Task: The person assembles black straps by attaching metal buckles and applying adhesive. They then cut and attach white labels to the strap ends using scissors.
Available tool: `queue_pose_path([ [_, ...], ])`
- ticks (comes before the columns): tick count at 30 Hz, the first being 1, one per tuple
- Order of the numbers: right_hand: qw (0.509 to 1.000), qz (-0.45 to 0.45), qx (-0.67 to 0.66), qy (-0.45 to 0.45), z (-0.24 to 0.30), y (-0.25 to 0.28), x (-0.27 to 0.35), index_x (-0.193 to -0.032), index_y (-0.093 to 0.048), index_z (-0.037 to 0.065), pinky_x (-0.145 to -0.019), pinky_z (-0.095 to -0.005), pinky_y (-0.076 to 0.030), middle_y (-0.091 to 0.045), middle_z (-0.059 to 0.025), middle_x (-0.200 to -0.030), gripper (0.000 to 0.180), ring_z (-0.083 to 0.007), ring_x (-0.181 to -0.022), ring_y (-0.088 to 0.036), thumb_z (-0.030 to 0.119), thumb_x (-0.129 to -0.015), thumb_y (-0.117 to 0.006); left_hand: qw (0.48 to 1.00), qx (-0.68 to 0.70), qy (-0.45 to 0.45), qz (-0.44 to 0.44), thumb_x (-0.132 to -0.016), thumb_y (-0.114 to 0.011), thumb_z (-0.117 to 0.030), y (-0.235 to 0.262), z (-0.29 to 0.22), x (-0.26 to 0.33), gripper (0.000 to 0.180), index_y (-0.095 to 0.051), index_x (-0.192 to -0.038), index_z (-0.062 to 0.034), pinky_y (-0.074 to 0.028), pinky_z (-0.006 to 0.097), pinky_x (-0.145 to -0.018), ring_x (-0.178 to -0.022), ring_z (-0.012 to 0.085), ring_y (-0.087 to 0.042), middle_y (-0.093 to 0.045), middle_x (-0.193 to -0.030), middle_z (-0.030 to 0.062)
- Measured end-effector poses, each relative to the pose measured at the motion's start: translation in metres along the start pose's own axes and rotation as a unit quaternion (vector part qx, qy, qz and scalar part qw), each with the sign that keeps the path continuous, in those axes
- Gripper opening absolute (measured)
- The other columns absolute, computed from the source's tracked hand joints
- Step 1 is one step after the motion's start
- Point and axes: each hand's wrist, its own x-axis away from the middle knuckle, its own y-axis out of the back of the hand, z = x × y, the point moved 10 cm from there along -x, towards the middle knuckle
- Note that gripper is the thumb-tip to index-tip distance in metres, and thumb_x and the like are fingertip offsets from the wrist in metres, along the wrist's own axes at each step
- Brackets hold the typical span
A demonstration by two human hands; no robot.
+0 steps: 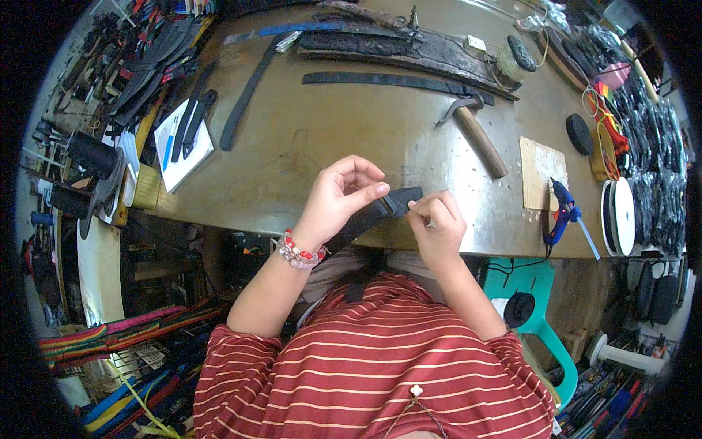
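A black strap (354,225), looking like webbing or a belt, runs from my lap up over the table's near edge. At its upper end is a folded, flat black piece (406,197). My left hand (338,196), wearing a beaded bracelet (298,253), pinches the strap near that end, with the thumb along its upper edge. My right hand (439,225) has its fingers curled closed, thumb and index finger pinching the right edge of the end piece. What lies behind the fingers is hidden.
Far on the table (292,186) lie a hammer (481,140) and black strips (380,78). To the right are a blue glue gun (561,208), a wooden board (541,168) and a white spool (623,217). A notepad (191,167) sits left; a teal chair (547,333) stands below.
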Motion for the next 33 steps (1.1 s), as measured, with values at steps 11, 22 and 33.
queue_pose_path([
  [11,0.995,-0.001,0.017,0.097,0.018,0.006,-0.001,-0.067,-0.055,0.002,-0.054,-0.0288,-0.045,-0.055,-0.0087,-0.071,0.018,-0.0198,-0.063,-0.056,-0.007,-0.063,-0.070,0.997,0.051,-0.023,0.044,-0.081,-0.068,-0.008,-0.012,-0.007,0.001,0.014,-0.059,-0.090,-0.0038,-0.046,0.020,-0.072,-0.076,0.0058,-0.058,-0.062,-0.084,0.0004],
  [22,0.900,0.063,-0.359,-0.240,-0.038,-0.025,0.021,-0.070,-0.054,0.000,-0.059,-0.0259,-0.047,-0.055,-0.0088,-0.073,0.020,-0.0159,-0.071,-0.056,-0.011,-0.062,-0.068,0.991,0.103,0.019,0.078,-0.083,-0.064,-0.011,-0.017,0.010,0.002,0.010,-0.059,-0.089,-0.0036,-0.045,0.022,-0.074,-0.079,0.0070,-0.055,-0.060,-0.084,-0.0003],
  [33,0.883,0.036,-0.368,-0.288,-0.041,-0.028,0.034,-0.071,-0.051,0.004,-0.047,-0.0192,-0.042,-0.050,-0.0018,-0.078,0.020,-0.0080,-0.057,-0.050,-0.006,-0.071,-0.068,0.995,0.096,-0.024,0.028,-0.088,-0.059,-0.015,-0.018,0.026,0.003,0.012,-0.059,-0.091,-0.0033,-0.044,0.022,-0.074,-0.079,0.0077,-0.055,-0.059,-0.085,-0.0001],
])
